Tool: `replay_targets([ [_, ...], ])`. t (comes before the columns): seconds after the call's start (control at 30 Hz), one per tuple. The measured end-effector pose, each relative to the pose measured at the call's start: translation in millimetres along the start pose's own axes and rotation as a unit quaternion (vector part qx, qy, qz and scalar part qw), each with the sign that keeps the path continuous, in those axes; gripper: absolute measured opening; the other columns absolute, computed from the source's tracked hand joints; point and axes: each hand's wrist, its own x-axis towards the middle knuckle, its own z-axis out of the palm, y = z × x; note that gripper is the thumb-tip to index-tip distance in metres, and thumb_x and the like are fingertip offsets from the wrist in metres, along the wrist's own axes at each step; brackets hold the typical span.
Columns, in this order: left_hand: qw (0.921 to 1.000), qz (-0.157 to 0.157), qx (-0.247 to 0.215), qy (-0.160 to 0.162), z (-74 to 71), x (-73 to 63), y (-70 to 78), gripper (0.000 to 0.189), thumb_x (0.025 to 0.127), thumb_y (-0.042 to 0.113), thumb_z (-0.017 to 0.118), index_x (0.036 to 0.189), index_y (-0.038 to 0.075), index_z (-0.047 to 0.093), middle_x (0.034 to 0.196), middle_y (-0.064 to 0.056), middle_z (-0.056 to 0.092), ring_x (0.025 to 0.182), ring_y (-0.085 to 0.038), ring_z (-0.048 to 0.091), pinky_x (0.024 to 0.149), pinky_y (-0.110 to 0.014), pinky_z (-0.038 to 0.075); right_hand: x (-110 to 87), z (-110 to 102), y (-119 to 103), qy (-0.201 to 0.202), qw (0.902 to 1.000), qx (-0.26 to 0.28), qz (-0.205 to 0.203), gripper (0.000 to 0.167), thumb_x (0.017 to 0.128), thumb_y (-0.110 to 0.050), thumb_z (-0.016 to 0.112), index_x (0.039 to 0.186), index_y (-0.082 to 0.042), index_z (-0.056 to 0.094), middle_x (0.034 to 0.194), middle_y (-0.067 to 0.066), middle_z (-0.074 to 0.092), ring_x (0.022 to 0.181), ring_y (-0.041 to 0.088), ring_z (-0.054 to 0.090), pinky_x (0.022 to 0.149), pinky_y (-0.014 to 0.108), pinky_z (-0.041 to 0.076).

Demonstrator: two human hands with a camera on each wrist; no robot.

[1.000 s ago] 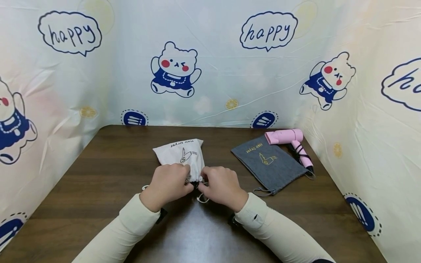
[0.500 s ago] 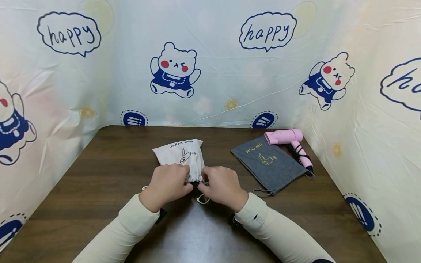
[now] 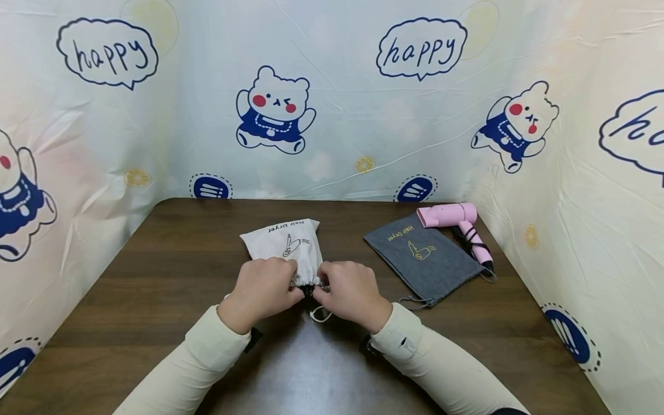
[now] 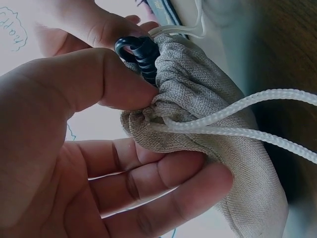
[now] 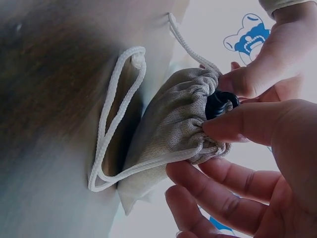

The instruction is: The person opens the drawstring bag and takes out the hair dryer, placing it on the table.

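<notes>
We've got our left hand [image 3: 259, 293] and right hand [image 3: 353, 293] pinching the mouth of the white bag [image 3: 290, 248], loads of counter [image 3: 155, 288] to its left; grey bag [image 3: 420, 259] off right, pink hair dryer [image 3: 451, 215] over its far corner, near the edge.

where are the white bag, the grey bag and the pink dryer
White bag [image 3: 285, 245]: head view, on its printed face.
Grey bag [image 3: 426, 264]: head view, on the middle of its flat face.
Pink dryer [image 3: 448, 215]: head view, on its barrel.
</notes>
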Motion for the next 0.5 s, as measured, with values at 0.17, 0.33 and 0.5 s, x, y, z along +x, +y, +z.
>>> replay_targets([
  [0.17, 1.0, -0.004, -0.002, -0.004, -0.4, -0.4, -0.6, 0.032, 0.075, 0.036, 0.075, 0.066, 0.02, 0.05, 0.06, 0.003, 0.05, 0.051, -0.018, 0.05, 0.041, -0.042, 0.037, 0.0, 0.0, 0.1, 0.004, 1.0, -0.002, -0.003, 0.015, 0.08, -0.038, 0.076, 0.078, -0.028, 0.065, 0.063, -0.016, 0.053, 0.055, 0.009, 0.051, 0.043, 0.032, 0.034],
  [0.33, 0.9999, -0.009, 0.0, -0.011, -1.7, -0.1, 0.2, 0.032, 0.076, 0.037, 0.075, 0.067, 0.019, 0.051, 0.061, 0.002, 0.052, 0.052, -0.019, 0.053, 0.041, -0.043, 0.038, -0.4, 0.3, 0.3, 0.009, 0.9999, -0.006, -0.004, 0.016, 0.08, -0.038, 0.075, 0.077, -0.028, 0.063, 0.063, -0.016, 0.052, 0.055, 0.009, 0.051, 0.043, 0.032, 0.033],
  [0.5, 0.9997, -0.012, 0.004, -0.02, -2.7, 0.5, -1.0, 0.031, 0.077, 0.038, 0.074, 0.066, 0.02, 0.051, 0.061, 0.003, 0.052, 0.052, -0.018, 0.051, 0.041, -0.042, 0.037, -0.4, -0.4, 1.3, 0.012, 0.9999, -0.008, -0.004, 0.016, 0.081, -0.038, 0.076, 0.077, -0.028, 0.064, 0.062, -0.016, 0.052, 0.054, 0.008, 0.049, 0.042, 0.032, 0.033],
])
